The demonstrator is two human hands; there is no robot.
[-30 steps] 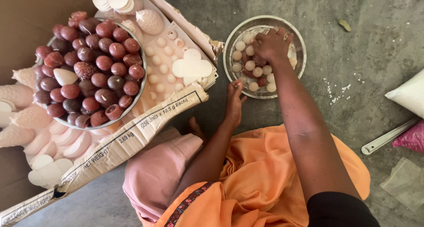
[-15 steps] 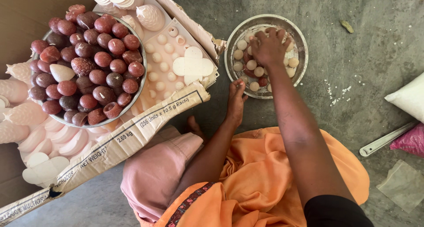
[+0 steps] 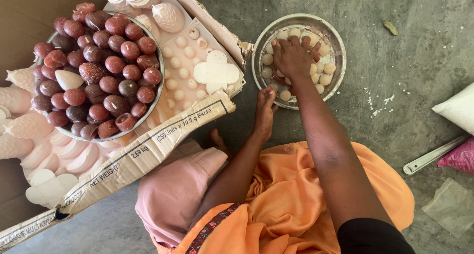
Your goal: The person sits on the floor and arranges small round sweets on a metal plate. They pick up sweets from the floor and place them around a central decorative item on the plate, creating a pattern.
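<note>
**Right hand down among pale wax balls in the steel bowl**

On the left, a large steel bowl (image 3: pixel 148 93) heaped with dark red wax candles (image 3: pixel 106 66) sits in a cardboard box (image 3: pixel 143 157) over pale wax shapes. The left hand (image 3: pixel 264 110) rests at the near rim of the small steel bowl (image 3: pixel 337 44) on the concrete floor (image 3: pixel 395 61), fingers loose, holding nothing. Inside, cream wax balls (image 3: pixel 323 78) and a few reddish ones lie scattered; the right hand (image 3: pixel 291 56) presses palm-down among them, and whether it grasps one cannot be told.
</note>
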